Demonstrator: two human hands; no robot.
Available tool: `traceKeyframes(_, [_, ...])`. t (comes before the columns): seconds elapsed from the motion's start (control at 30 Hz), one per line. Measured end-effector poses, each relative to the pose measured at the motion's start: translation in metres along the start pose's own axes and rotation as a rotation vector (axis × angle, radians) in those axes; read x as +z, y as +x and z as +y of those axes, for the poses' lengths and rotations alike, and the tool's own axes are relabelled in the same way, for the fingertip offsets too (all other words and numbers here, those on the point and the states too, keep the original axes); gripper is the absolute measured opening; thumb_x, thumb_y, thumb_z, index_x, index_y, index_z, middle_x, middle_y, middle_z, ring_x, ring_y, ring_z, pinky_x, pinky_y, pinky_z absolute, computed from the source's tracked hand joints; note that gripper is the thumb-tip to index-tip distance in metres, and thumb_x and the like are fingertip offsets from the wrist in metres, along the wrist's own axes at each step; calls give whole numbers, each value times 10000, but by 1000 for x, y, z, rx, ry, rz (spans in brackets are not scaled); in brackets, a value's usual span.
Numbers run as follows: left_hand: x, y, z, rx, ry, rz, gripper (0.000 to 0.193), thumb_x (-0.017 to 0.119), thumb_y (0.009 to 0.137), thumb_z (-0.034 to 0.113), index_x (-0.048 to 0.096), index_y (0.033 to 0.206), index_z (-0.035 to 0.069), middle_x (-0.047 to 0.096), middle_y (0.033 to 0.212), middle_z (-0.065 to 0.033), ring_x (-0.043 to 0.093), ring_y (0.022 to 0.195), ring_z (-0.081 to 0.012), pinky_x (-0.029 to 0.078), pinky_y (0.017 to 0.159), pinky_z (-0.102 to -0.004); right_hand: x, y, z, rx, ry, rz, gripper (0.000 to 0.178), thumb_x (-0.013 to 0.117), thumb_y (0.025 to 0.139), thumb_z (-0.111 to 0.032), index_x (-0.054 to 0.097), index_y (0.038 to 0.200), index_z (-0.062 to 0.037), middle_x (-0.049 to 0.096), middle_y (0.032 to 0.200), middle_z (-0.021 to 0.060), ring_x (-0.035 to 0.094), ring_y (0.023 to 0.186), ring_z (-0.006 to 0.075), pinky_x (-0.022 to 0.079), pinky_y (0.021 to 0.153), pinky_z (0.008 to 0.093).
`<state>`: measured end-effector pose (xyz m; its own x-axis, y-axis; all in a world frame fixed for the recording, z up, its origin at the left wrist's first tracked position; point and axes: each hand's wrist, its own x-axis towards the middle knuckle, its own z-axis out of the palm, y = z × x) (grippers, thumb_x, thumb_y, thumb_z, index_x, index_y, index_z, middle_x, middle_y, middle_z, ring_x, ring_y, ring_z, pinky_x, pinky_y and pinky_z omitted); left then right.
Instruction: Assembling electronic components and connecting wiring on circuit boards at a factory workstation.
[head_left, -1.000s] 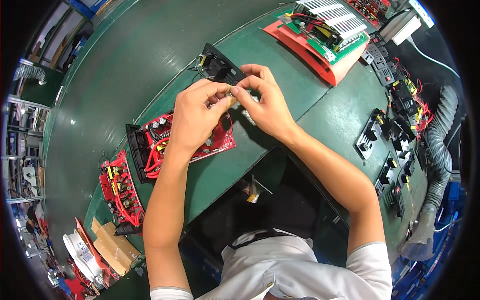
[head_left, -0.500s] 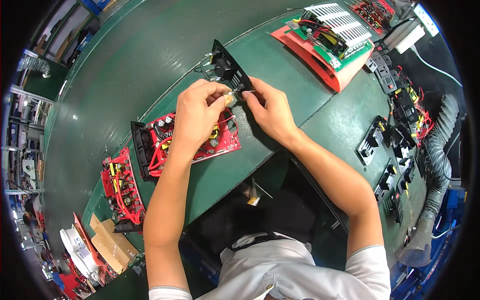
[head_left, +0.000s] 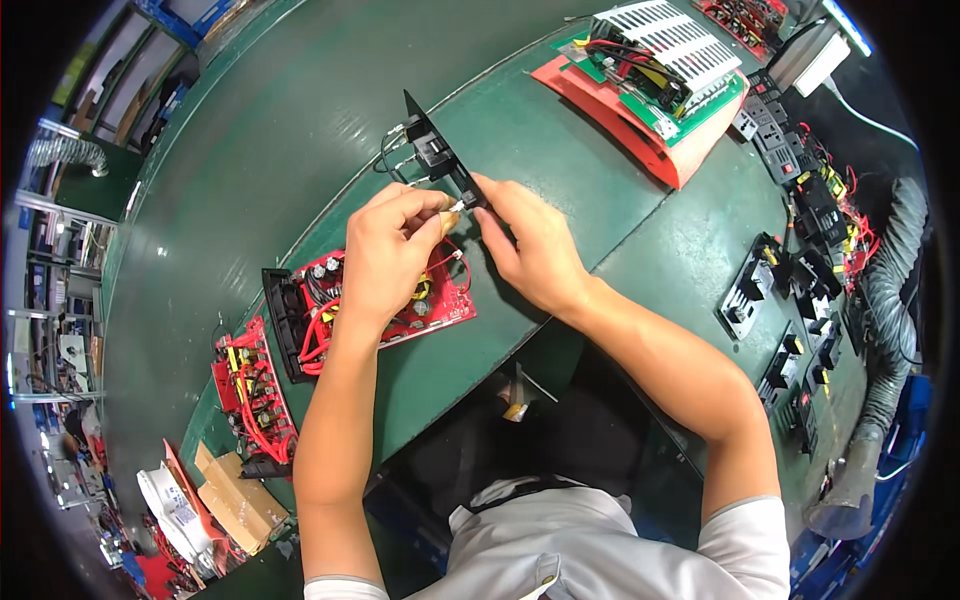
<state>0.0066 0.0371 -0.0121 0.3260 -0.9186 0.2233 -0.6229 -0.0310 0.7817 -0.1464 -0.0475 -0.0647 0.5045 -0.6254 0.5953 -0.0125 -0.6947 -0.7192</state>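
Observation:
A black end panel [head_left: 437, 152] with sockets and a loop of dark wire on its left face stands tilted above the green bench. My right hand [head_left: 535, 240] grips its near lower end between thumb and fingers. At that same end, my left hand [head_left: 385, 250] is closed in a pinch on a small whitish connector [head_left: 459, 206], largely hidden by the fingertips. Tan covering shows on the left thumb tip. Beneath my left hand lies a red circuit board [head_left: 435, 312], partly covered by it, with a black fan panel [head_left: 285, 325] at its left end and thin red leads at its right.
Another red board [head_left: 255, 395] sits further left, near an open cardboard box [head_left: 240, 500]. Far right of centre, a green board with a white slotted cover [head_left: 665, 45] rests on orange sheet [head_left: 610, 125]. Black panels [head_left: 745, 290] and a grey flexible duct [head_left: 880, 330] line the right.
The whole view has shifted slightly. The black panel leans a little further left, and both hands have moved slightly with it, keeping their grips.

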Motion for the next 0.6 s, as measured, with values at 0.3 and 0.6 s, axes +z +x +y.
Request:
traceKeyframes(0.3, [1,1,-1,-55,-44,-11,149,731,838,36,731,975,-24,641,842,-48,564,715,-97,459,664,-251,2,-1,0,-33,-5,-7,342,623,912,1,597,1252,32,651,986,194,655,858,362,530,758,388])
traceKeyframes(0.6, [1,0,-3,-12,2,-13,147,730,848,34,726,982,-27,644,870,-48,569,710,-94,462,659,-249,2,-1,-2,15,6,12,352,627,901,32,601,1252,34,641,957,188,643,829,351,524,742,373])
